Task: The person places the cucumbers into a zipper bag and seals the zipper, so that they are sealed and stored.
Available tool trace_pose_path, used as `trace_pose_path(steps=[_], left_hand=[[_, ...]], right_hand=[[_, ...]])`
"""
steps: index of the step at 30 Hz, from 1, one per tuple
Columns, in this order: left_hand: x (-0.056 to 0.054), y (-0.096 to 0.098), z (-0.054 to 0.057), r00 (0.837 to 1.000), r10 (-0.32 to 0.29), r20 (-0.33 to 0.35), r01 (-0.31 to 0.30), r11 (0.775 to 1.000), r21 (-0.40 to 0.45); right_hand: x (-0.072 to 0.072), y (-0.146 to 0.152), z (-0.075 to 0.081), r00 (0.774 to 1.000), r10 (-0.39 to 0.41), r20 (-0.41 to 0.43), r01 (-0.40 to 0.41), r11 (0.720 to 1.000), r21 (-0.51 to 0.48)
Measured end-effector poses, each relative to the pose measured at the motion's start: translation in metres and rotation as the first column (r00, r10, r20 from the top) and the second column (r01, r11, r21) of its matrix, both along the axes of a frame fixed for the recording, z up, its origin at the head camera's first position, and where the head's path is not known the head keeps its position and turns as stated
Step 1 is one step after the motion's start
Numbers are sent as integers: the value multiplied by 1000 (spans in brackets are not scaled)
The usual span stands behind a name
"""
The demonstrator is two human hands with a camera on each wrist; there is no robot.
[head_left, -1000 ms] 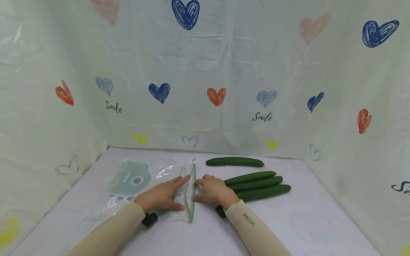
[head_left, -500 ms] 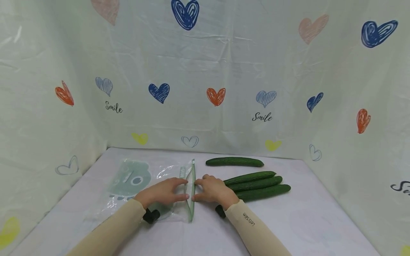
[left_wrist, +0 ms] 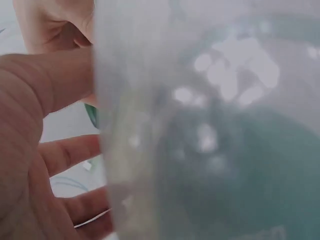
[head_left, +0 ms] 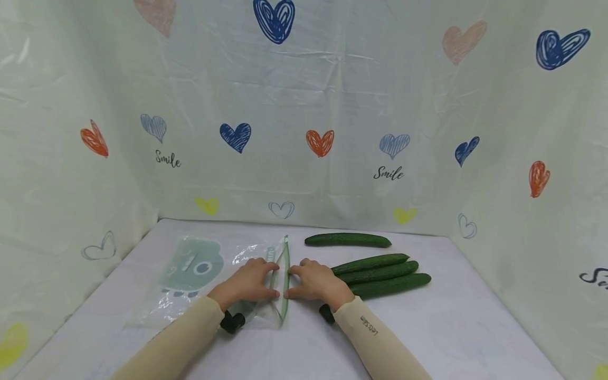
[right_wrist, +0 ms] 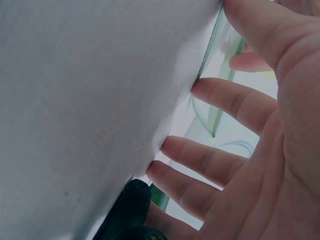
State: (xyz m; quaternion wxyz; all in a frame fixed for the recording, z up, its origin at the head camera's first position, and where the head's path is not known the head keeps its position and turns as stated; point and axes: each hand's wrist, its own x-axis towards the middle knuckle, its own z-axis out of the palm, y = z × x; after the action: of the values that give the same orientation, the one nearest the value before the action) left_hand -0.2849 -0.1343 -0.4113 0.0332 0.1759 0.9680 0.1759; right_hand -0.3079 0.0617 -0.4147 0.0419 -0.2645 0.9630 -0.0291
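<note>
A clear zip bag (head_left: 171, 309) with a pale green monster print lies flat on the left, its green-edged mouth gaping slightly toward the right. My left hand (head_left: 247, 282) reaches over the bag, fingertips and thumb apart at the mouth's near layer. In the left wrist view, cloudy film (left_wrist: 210, 165) covers its fingertips. My right hand (head_left: 315, 282) touches the mouth's outer green strip (head_left: 286, 253), fingers spread and thumb apart. The right wrist view shows its fingers (right_wrist: 230, 102) nearly straight, tips on the strip and white cloth. Several cucumbers (head_left: 389, 285) lie beside and behind this hand.
One cucumber (head_left: 348, 240) lies apart at the back; the others sit side by side at right. A white cloth (head_left: 456, 327) covers the table. A heart-patterned sheet (head_left: 304, 95) rises behind and along both sides.
My left fingers have drawn in from a spread reach and bent down at the bag's mouth, the wrist shifting slightly right. The mouth's gap has widened. My right hand has stayed put.
</note>
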Motion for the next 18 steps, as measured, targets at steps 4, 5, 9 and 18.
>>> trace_pose_path(steps=[4, 5, 9, 18], left_hand=[[-6, -1, -2, 1000, -13, 7, 13, 999, 36], [-7, -1, -3, 1000, -24, 16, 23, 998, 57], [-14, 0, -6, 994, -77, 79, 61, 981, 183], [-13, 1, -4, 994, -22, 106, -19, 929, 370]], right_hand=[[-1, -1, -1, 1000, -1, 2, 1, 1000, 4], [-1, -1, -1, 1000, -1, 4, 1, 1000, 4], [0, 0, -1, 1000, 2, 6, -2, 1000, 0], [-1, 0, -1, 1000, 9, 5, -9, 1000, -5]])
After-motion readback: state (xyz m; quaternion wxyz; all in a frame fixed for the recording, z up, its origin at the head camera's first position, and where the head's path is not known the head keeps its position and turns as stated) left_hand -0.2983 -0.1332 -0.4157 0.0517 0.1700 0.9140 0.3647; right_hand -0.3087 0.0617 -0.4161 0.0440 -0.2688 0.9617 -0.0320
